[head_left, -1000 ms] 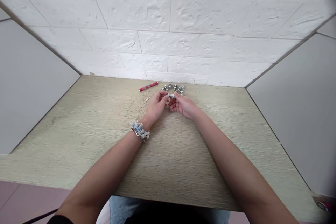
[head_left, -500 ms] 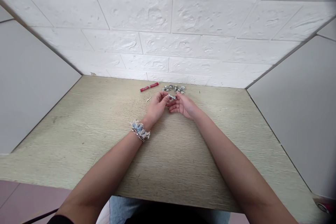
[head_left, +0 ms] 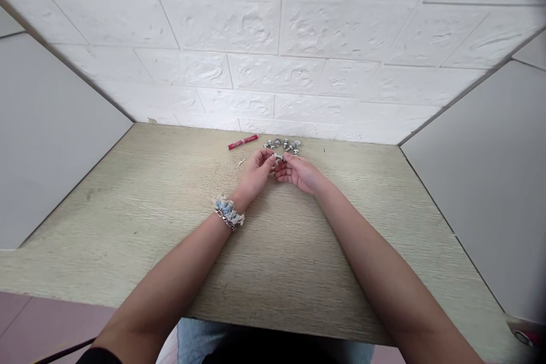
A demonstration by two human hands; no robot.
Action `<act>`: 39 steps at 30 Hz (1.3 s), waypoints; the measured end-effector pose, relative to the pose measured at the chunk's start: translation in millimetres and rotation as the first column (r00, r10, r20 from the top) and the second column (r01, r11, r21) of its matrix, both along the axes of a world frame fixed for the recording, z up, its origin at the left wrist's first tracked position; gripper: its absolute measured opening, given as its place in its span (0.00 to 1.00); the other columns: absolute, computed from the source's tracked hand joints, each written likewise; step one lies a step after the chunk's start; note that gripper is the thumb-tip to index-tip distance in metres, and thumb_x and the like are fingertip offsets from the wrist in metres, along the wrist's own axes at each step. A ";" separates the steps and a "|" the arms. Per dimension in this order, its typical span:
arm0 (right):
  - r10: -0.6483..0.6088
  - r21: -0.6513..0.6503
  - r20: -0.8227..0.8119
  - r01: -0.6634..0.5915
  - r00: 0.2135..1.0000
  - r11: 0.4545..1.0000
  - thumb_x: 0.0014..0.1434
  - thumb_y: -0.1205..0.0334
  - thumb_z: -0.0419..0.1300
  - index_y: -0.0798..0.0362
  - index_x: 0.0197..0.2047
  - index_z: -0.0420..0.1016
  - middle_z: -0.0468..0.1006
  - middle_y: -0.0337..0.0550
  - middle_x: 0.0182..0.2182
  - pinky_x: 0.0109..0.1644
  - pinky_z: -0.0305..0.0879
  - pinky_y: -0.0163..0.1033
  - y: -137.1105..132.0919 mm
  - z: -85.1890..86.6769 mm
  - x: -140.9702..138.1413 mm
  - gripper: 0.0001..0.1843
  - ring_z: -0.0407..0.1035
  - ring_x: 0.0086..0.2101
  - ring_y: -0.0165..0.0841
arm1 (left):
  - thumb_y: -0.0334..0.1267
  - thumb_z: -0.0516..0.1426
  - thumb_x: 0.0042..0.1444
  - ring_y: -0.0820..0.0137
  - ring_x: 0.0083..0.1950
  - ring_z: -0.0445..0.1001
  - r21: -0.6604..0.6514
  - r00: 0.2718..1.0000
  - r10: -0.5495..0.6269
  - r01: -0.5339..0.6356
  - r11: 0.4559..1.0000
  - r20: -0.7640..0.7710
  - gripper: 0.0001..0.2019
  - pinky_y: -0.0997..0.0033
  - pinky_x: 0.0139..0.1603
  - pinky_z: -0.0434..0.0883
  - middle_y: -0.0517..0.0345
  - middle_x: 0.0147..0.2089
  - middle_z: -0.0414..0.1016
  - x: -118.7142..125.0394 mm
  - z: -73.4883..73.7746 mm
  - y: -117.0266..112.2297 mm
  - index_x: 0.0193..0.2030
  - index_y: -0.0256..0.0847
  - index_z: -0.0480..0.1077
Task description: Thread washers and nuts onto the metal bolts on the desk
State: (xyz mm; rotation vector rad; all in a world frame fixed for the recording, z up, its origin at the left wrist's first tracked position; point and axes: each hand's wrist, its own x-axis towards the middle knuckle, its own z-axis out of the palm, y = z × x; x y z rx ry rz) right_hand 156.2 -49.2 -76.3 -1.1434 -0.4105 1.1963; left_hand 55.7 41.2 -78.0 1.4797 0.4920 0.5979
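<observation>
Basically, this is fine fingertip work, so a light, steady pinch seems best. At the far left of the things, a red tube [head_left: 243, 142] lies on the desk [head_left: 170, 182] near the wall, with a thin pale scrap [head_left: 242, 161] in front of it; both look well placed to leave alone. The left hand [head_left: 255, 170] pinches the left end of a small bolt [head_left: 279, 157] between thumb and fingers, and I would keep that grip firm so the shank stays level. The bolt spans the gap between the hands, above the desk. The right hand [head_left: 298, 172] has thumb and forefinger closed on the bolt's right end; small, even finger movements in line with the shank should avoid slipping. The loose bolts [head_left: 291, 145] lie just beyond, near enough to be knocked by a careless fingertip.

Compared with half a second ago, the left hand's pinch looks the same, while the right thumb and forefinger have come lower onto the bolt's end.
</observation>
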 end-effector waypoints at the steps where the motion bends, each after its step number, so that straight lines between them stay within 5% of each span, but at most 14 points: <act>1: -0.008 0.018 -0.007 0.008 1.000 1.000 0.61 0.61 0.51 0.57 0.31 0.67 0.74 0.42 0.23 0.29 0.68 0.33 -0.4 -1.1 0.5 0.11 0.70 0.24 0.28 | 0.34 0.54 0.54 0.76 0.33 0.67 -0.003 1.000 0.010 -0.010 1.000 -0.001 0.05 0.76 0.35 0.66 0.60 0.32 0.68 0.3 -0.5 0.3 0.37 0.38 0.64; 4: -0.018 0.071 -0.008 0.019 1.000 0.997 0.56 0.65 0.58 0.55 0.33 0.66 0.75 0.41 0.26 0.31 0.69 0.34 -2.0 -4.5 2.0 0.04 0.71 0.26 0.28 | 0.35 0.54 0.53 0.76 0.33 0.67 -0.016 1.000 0.016 -0.016 1.000 -0.002 0.05 0.76 0.35 0.66 0.60 0.32 0.68 0.5 -1.5 1.2 0.37 0.38 0.64; 11: -0.057 0.108 0.021 0.054 0.998 0.993 0.45 0.69 0.64 0.52 0.33 0.64 0.74 0.35 0.26 0.32 0.68 0.33 -2.3 -7.7 2.3 0.13 0.69 0.25 0.25 | 0.37 0.55 0.52 0.76 0.35 0.69 -0.021 1.000 0.014 -0.014 1.000 -0.024 0.07 0.76 0.36 0.66 0.60 0.34 0.69 0.3 -4.2 3.3 0.37 0.38 0.65; 17: -0.135 0.135 0.027 0.131 0.990 0.982 0.41 0.71 0.65 0.53 0.31 0.65 0.71 0.33 0.25 0.35 0.67 0.35 0.1 -7.1 -1.6 0.15 0.67 0.26 0.24 | 0.38 0.53 0.55 0.73 0.38 0.70 0.095 0.999 0.009 -0.005 0.995 -0.037 0.15 0.73 0.40 0.67 0.58 0.38 0.72 -0.5 -7.2 5.6 0.49 0.42 0.67; 23: -0.165 0.136 0.055 0.156 0.985 0.978 0.39 0.72 0.65 0.55 0.30 0.66 0.71 0.33 0.26 0.37 0.67 0.36 1.0 -6.6 -3.2 0.14 0.67 0.27 0.24 | 0.45 0.54 0.54 0.75 0.27 0.69 0.178 0.989 0.065 -0.040 0.983 -0.133 0.11 0.75 0.28 0.65 0.59 0.31 0.72 -1.8 -3.9 4.4 0.35 0.38 0.69; 29: -0.138 0.133 0.102 0.124 0.985 0.983 0.39 0.73 0.64 0.55 0.30 0.65 0.71 0.34 0.26 0.37 0.66 0.36 1.4 -7.3 -4.7 0.13 0.69 0.29 0.26 | 0.49 0.54 0.53 0.77 0.19 0.67 0.111 0.977 0.075 -0.054 0.992 -0.198 0.15 0.77 0.19 0.60 0.60 0.25 0.71 -2.2 0.7 3.6 0.28 0.38 0.65; 35: -0.149 0.109 0.058 0.142 0.987 0.984 0.44 0.76 0.58 0.54 0.33 0.65 0.72 0.34 0.25 0.34 0.66 0.34 1.5 -6.7 -2.7 0.12 0.69 0.26 0.25 | 0.40 0.56 0.52 0.77 0.24 0.69 -0.054 0.994 0.022 -0.028 0.998 -0.104 0.08 0.78 0.25 0.65 0.59 0.28 0.72 -2.3 5.7 0.9 0.30 0.37 0.66; 39: -0.109 0.031 -0.011 0.109 0.994 0.994 0.55 0.69 0.51 0.54 0.33 0.64 0.74 0.39 0.24 0.28 0.64 0.33 2.5 -3.6 -0.2 0.03 0.69 0.24 0.27 | 0.37 0.56 0.52 0.78 0.25 0.68 -0.073 0.999 -0.013 0.011 0.997 -0.037 0.06 0.77 0.28 0.67 0.61 0.27 0.70 -2.6 6.0 -1.1 0.32 0.36 0.66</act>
